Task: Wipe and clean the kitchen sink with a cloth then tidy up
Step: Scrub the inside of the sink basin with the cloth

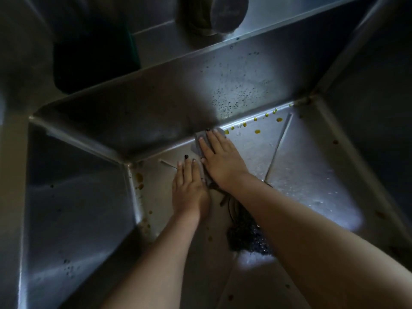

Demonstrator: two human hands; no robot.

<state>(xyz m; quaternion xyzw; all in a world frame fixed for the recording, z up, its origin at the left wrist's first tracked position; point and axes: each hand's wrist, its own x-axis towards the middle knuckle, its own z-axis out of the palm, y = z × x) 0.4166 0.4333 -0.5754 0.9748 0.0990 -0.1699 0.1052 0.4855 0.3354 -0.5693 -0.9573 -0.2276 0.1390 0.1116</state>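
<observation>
Dim steel sink (pixel 156 103), right hand (pixel 220 157) flat on half-hidden grey cloth (pixel 197 145), left hand (pixel 189 186) flat beside, drain (pixel 247 240) obscured

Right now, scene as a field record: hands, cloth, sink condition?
right hand: flat, fingers straight, pressing the cloth on the floor by the back wall
left hand: flat on the sink floor beside the cloth
cloth: grey, mostly under the right hand
sink: steel, droplets on the back wall
yellow drops: along the back edge, right of the cloth, not yet wiped
brown spots: left floor corner
dark clump: mid-floor, unclear what
</observation>
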